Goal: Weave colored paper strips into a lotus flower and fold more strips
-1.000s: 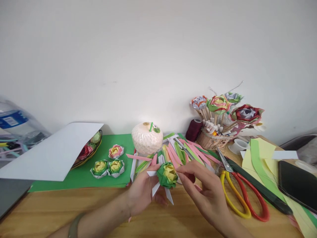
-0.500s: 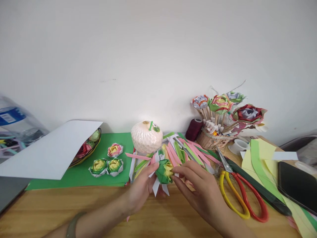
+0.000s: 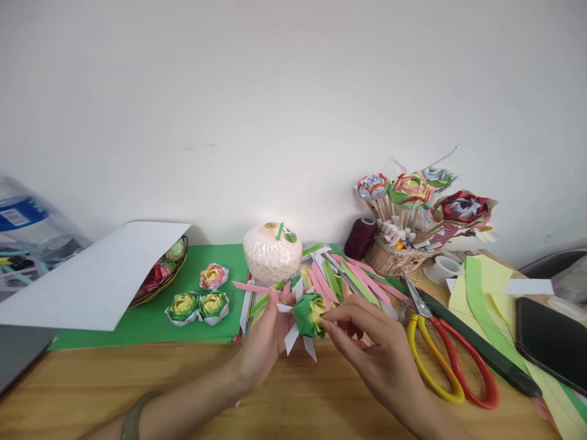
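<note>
Between my two hands is a folded paper flower, with green outer petals, a yellow centre and white pointed strips sticking out on its left side and below. My left hand supports it from the left and behind; its thumb is raised and most of its fingers are hidden. With thumb and forefinger, my right hand pinches the flower's yellow edge on the right. Just behind lie loose strips of pink, green and white paper. Two green-and-yellow paper flowers and a pink one rest on green sheets to the left.
Scissors with red and yellow handles lie right of my right hand. Behind are a white round lidded pot, a dark thread spool and a basket of paper flowers. A phone is far right; a white sheet overhangs at left.
The flower has shifted slightly right and turned a little in my hands. My left thumb has lifted off its petals, while my right fingers still pinch its right edge.
</note>
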Tool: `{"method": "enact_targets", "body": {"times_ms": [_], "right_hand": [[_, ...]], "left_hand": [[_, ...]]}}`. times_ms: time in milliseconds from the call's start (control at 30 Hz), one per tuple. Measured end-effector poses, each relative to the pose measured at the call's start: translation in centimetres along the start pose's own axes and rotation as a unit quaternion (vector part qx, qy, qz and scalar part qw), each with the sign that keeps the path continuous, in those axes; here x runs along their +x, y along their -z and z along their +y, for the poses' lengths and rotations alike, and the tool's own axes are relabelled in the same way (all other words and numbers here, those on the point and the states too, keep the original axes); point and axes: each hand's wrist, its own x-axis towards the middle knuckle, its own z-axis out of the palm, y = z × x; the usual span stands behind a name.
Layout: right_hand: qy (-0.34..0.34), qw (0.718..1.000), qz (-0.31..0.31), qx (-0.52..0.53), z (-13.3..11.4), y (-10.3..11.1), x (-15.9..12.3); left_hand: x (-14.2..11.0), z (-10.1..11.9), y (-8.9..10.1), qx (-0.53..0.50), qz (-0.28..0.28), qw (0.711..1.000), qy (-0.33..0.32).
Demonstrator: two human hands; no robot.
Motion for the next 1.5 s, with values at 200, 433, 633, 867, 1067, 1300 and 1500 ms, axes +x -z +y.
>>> {"method": "enact_targets", "body": {"times_ms": [200,433,633,867,1067,1300,1500], "right_hand": [[-0.076,0.997,0.013,0.023,0.2,-0.2,0.1],[-0.050,0.998,0.005,0.026,0.2,-0.5,0.0],[0.030,0.998,0.025,-0.046,1.0,-1.0,-0.4],[0.106,0.983,0.067,-0.134,1.5,-1.4,-1.0],[-0.035,0.999,0.014,-0.009,0.4,-1.2,-0.3],[-0.098,0.994,-0.035,0.024,0.3,-1.0,0.0],[0.032,0.982,0.058,-0.177,0.9,-1.8,-1.0]], "left_hand": [[-0.6,0.0,0.7,0.043,-0.090,0.993,-0.062],[-0.4,0.0,0.8,0.088,-0.020,0.995,-0.037],[-0.5,-0.1,0.5,0.081,-0.004,0.996,-0.032],[-0.6,-0.3,0.3,0.116,0.019,0.992,-0.036],[-0.9,-0.3,0.0,0.155,0.023,0.987,-0.047],[-1.2,0.0,-0.2,0.198,0.028,0.977,-0.070],[-1.4,-0.3,-0.3,0.216,0.015,0.973,-0.082]]}}
